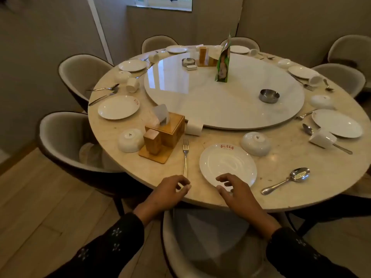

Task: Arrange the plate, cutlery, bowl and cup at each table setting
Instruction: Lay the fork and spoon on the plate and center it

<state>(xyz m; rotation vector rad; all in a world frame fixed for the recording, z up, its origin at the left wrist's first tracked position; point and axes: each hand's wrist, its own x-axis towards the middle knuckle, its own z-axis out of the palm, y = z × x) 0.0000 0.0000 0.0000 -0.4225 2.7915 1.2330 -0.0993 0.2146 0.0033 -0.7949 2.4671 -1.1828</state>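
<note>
At the far left of the frame I see a grey chair (64, 141) tucked against the round table (281, 189), and above it, in the left middle, a white plate (118, 107) with 2 pieces of cutlery lying just beyond it. Lower down, an upturned bowl (130, 140) sits beside a wooden tissue box (166, 128) on its tray. Right of the tray, a fork (186, 155) lies straight, tines pointing away from me, its handle end reaching toward my left hand (168, 191) at the bottom centre. That hand hovers at the table edge with fingers loosely curled; I cannot tell whether the fingertips touch the fork handle. A cup (193, 127) lies on its side just past the fork, against the rim of the big turntable (224, 91) filling the middle of the frame. My right hand (234, 190) sits just right of the left, the 2 apart, its curled fingers resting on the near rim of the front plate (227, 163), thumb at the rim. Beyond that plate to the right, another bowl (256, 143) stands upside down. Lower right, a spoon (289, 180) lies bowl-up, angled, well apart from the plate. At the far right edge another plate (337, 123) has a tipped cup (322, 138) touching it.
</note>
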